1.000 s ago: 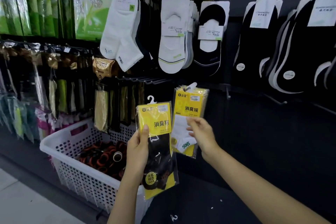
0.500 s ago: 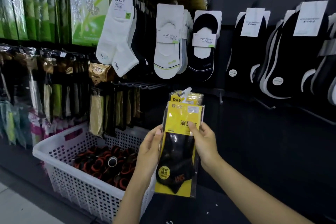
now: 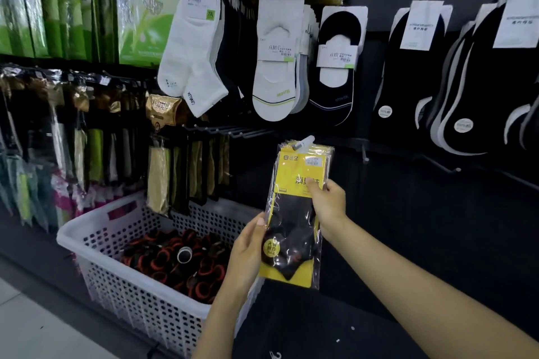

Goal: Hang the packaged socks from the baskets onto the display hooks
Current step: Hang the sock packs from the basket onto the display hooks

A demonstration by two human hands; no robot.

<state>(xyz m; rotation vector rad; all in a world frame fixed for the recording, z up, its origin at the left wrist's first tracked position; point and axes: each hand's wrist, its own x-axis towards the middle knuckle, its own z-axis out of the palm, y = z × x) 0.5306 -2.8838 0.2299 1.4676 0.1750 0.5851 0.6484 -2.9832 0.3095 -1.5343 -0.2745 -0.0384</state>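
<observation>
Yellow card and clear plastic, front and centre: the yellow sock packets are up in the air in a stack, dark socks showing through the front wrapper, held upright before the dark lower panel of the wall. The right hand grips the stack on its right edge, thumb laid across the yellow card and fingers curled round the back. The left hand holds the lower left edge, thumb on the front of the wrapper, its other fingers hidden behind. A white plastic hanger pokes out at the top of the stack, just right of the tips of a row of bare metal hooks; I cannot tell whether it touches one. Down to the near left sits the white basket, perforated walls, filled with black-and-orange rolled items, right beside the left forearm. Behind the basket hangs a row of narrow dark and gold packets. Above, a white QZF sock, then white low-cut socks, then a black low-cut pair, with bigger black socks far right. Green packages fill the top left, and pale floor shows at the near left corner.
</observation>
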